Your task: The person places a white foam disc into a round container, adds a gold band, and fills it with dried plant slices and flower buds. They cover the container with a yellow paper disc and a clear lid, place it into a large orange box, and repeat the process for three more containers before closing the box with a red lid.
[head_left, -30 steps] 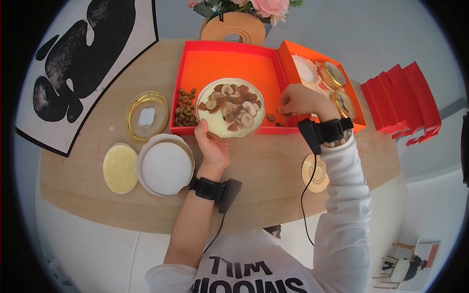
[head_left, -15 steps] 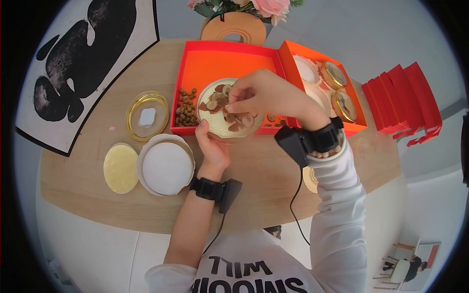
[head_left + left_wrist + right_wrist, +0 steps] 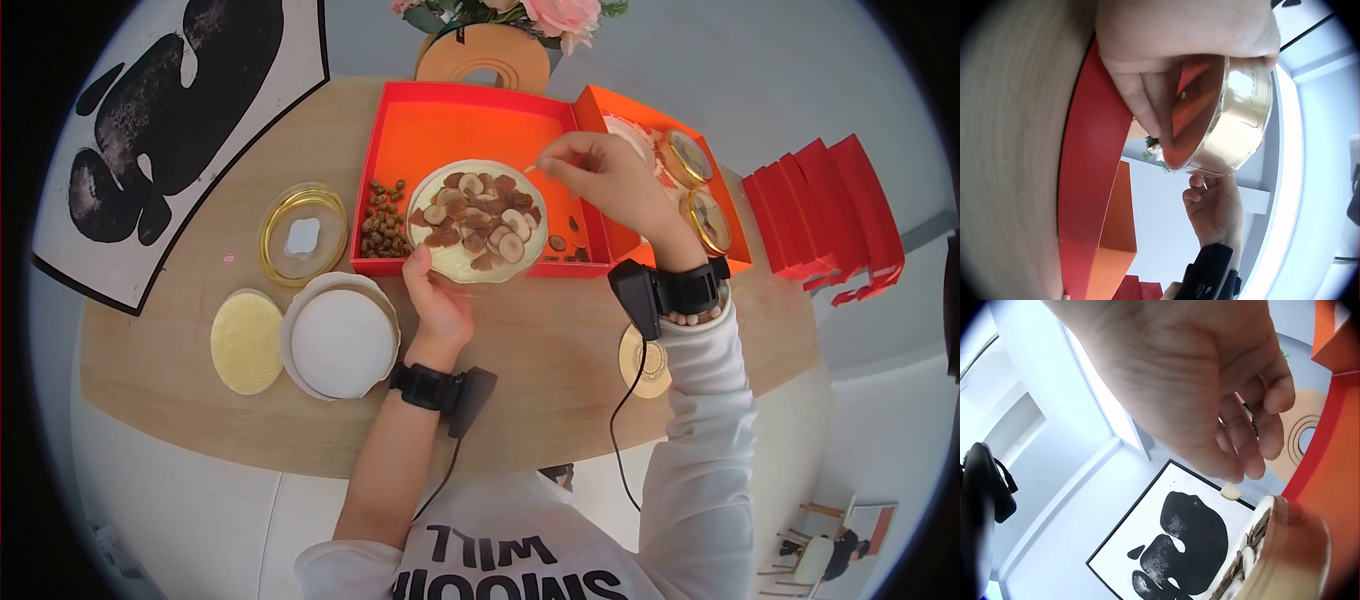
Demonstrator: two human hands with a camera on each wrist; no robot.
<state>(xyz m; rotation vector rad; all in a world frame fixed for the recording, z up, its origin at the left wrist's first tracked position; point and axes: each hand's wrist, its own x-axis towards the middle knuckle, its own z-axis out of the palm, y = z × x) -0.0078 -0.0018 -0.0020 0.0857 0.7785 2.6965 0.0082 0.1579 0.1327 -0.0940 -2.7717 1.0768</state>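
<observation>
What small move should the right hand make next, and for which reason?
Probably lower the pale slice beside the loose pieces in the open red box and let go: the right hand pinches it near the tub's edge, and those pieces already lie apart.

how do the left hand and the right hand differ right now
The left hand grips the tub of slices; the right hand pinches one small pale slice. In the head view, the left hand is at the tub's near side, the right hand off to its right. The left forearm is bare; a white sleeve covers the right. Both wear black wrist straps.
</observation>
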